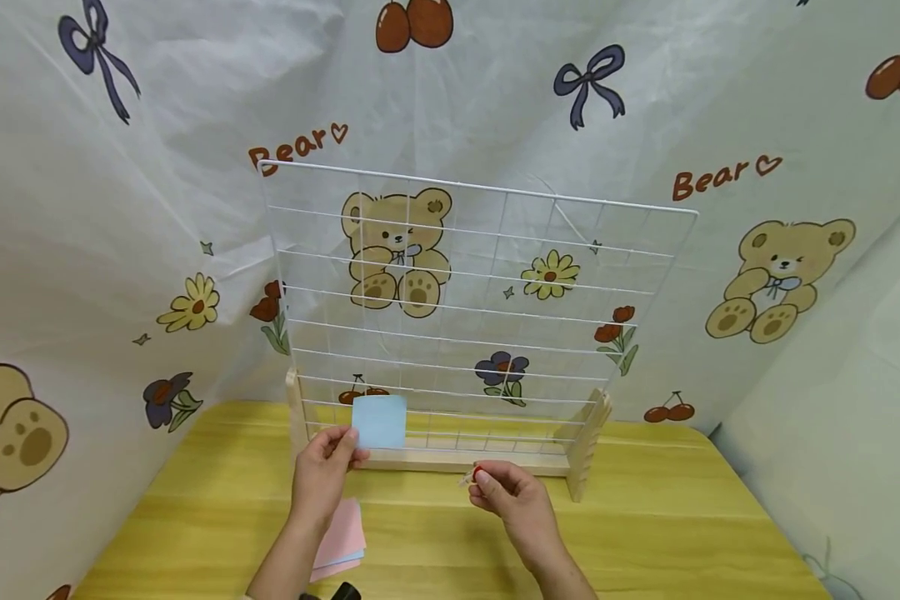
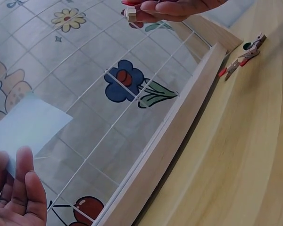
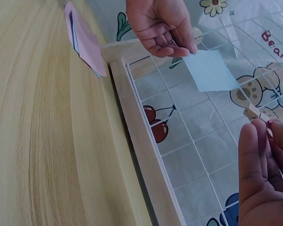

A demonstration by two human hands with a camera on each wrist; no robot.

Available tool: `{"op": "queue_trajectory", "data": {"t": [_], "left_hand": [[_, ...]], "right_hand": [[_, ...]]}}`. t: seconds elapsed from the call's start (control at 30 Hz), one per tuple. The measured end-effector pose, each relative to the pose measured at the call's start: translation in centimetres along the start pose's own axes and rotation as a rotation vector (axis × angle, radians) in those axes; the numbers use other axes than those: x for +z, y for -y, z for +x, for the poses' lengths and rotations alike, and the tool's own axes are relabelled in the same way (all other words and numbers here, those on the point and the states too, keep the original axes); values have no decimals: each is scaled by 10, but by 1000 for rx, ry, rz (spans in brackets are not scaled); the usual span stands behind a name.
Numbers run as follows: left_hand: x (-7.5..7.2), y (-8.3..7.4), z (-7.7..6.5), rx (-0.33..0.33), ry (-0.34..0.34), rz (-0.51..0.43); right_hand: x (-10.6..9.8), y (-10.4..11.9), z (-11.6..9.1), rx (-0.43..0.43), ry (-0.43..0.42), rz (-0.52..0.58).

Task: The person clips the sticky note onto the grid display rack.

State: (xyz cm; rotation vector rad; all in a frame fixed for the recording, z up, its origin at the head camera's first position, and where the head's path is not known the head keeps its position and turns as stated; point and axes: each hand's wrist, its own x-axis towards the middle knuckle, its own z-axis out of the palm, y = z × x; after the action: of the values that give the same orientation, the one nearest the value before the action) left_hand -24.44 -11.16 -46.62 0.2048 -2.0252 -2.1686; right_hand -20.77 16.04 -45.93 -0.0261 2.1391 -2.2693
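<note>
Currently, the left hand (image 1: pixel 324 471) pinches a note (image 1: pixel 379 422) before the grid's (image 1: pixel 457 182) lower left, and the right hand (image 1: pixel 523 510) pinches a peg (image 3: pixel 253 113) before its lower middle. A stand (image 1: pixel 423 461) holds the grid's bottom; papers (image 1: pixel 342 533) lie before its left part, other pegs (image 2: pixel 232 69) near its right end.

With my left hand (image 1: pixel 322 463) I pinch a square, pale blue paper note (image 1: pixel 379 422) near its lower left corner. It stands flat and upright before the lower rows of an upright white wire grid (image 1: pixel 457 182); whether they touch I cannot tell. My right hand (image 1: pixel 516 507) pinches a small wooden clothespin (image 3: pixel 251 112) with a red part, apart from the note.
</note>
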Motion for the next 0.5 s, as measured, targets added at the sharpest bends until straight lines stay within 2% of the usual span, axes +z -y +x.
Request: {"op": "queue_trajectory", "data": {"t": [0.3,0.5], "left_hand": [[7,-4,7,-12,-25,-56],[11,-5,11,-28,-34,-85]], "right_hand": [[3,0,1,-36,-27,-46],[4,-3,2,-35,-29,-36]]}}
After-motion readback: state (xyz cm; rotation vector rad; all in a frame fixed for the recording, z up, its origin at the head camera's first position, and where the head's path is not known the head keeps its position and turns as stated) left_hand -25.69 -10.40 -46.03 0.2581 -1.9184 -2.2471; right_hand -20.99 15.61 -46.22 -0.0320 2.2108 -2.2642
